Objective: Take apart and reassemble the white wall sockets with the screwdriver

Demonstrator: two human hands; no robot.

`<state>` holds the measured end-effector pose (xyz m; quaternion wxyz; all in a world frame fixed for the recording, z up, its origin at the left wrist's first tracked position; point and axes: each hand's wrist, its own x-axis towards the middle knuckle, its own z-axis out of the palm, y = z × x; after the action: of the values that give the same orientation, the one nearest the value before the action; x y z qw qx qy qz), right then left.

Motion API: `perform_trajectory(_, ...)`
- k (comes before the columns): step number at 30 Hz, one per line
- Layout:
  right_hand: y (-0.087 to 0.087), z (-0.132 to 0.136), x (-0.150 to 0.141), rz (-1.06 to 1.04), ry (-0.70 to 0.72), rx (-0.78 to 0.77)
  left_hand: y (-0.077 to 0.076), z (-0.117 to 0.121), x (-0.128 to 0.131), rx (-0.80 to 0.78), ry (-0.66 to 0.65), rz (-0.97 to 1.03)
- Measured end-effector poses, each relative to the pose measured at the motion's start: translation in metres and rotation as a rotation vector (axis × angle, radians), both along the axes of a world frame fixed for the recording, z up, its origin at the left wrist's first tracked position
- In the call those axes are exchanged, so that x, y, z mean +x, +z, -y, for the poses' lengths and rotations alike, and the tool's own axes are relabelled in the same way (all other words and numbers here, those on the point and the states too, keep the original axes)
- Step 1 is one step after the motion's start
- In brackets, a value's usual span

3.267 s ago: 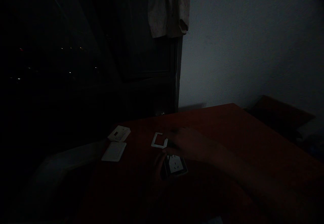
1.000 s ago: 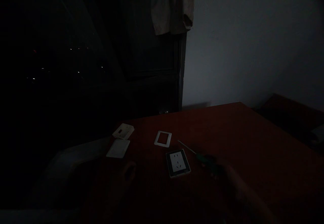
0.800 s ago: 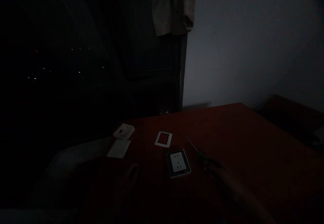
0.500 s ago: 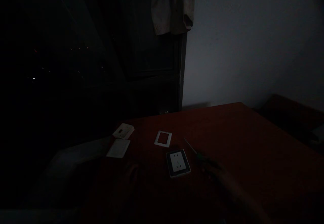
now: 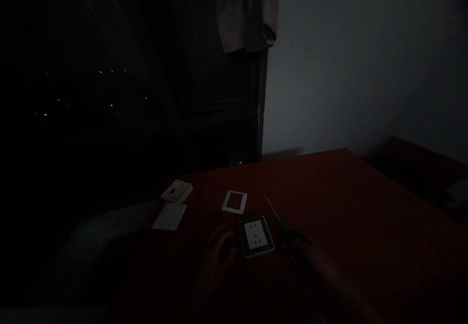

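A wall socket point(image 5: 256, 235) with a white slotted face and a dark surround lies on the reddish table. Just left of it is my left hand point(image 5: 219, 251), its fingers curved and apart with nothing visible in them; it is dim. On the socket's other side, my right hand point(image 5: 302, 248) grips a screwdriver point(image 5: 273, 209) by its green handle, the thin shaft pointing up and away over the table. Behind the socket rests a white square frame point(image 5: 234, 202) with an open middle.
Toward the table's left edge lie a white box-like electrical part point(image 5: 177, 191) and a flat white plate point(image 5: 169, 216). A dark window point(image 5: 120, 85) is behind, with a curtain point(image 5: 248, 11) at its upper right. A pale wall point(image 5: 347, 70) stands beyond the table point(image 5: 329, 182).
My left hand has moved right, from below the flat plate to beside the socket. My right hand with the screwdriver has shifted only slightly. The loose parts lie as before.
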<state>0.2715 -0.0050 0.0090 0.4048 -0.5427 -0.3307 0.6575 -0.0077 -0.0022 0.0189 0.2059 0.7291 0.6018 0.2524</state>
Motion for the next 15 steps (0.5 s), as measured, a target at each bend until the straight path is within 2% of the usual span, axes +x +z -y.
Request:
perform_trajectory(3, 0.005, -0.001, -0.006, 0.034, 0.007, 0.032, 0.003, -0.005, 0.024, -0.024, -0.118, 0.059)
perform_trajectory(7, 0.006, -0.003, -0.012, 0.053, 0.046, 0.071, 0.003, -0.013, 0.044, -0.051, -0.207, 0.098)
perform_trajectory(15, -0.006, -0.005, -0.017, 0.041, 0.021, 0.081, -0.006, -0.018, 0.048, 0.036, -0.288, -0.002)
